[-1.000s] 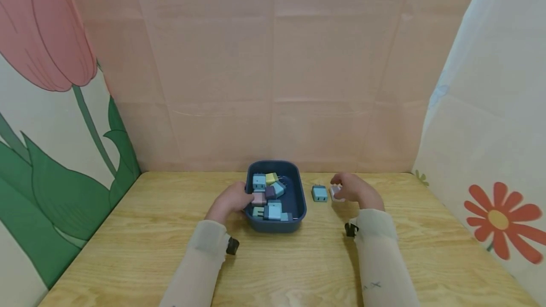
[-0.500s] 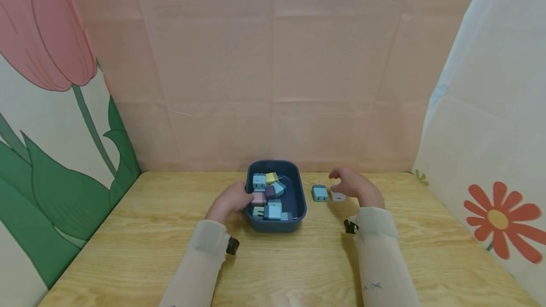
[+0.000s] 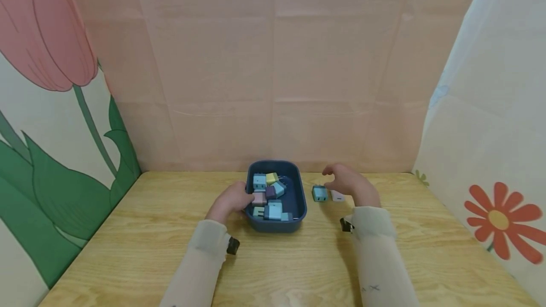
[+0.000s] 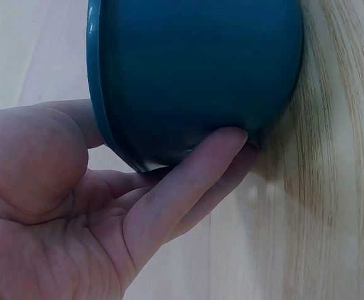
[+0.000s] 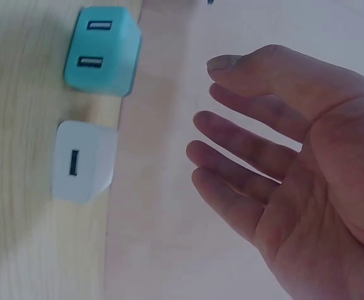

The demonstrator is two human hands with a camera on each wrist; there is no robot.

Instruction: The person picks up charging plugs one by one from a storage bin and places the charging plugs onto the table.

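Note:
My left hand [image 3: 230, 200] grips the left side of a dark blue plastic bin [image 3: 302, 210], thumb over the rim. The left wrist view shows the fingers [image 4: 197, 165] against the bin's outer wall [image 4: 194, 69]. Inside lie several USB charger plugs, among them a pink one [image 3: 259, 198], a purple one [image 3: 270, 192] and a yellow one [image 3: 271, 178]. To the bin's right, a two-port light blue charger [image 3: 320, 194] and a one-port white charger [image 3: 337, 196] sit side by side on the table. My right hand [image 5: 306, 144] hovers above them, fingers loosely bent, holding nothing.
The wooden table [image 3: 290, 269] ends at a pink sheet [image 3: 273, 84] just behind the bin. A tulip-printed panel [image 3: 64, 155] stands on the left and a flower-printed one [image 3: 490, 131] on the right.
My right hand has let go of the white charger, which stays on the table, then risen and moved left toward the light blue charger. My left hand keeps its grip on the bin.

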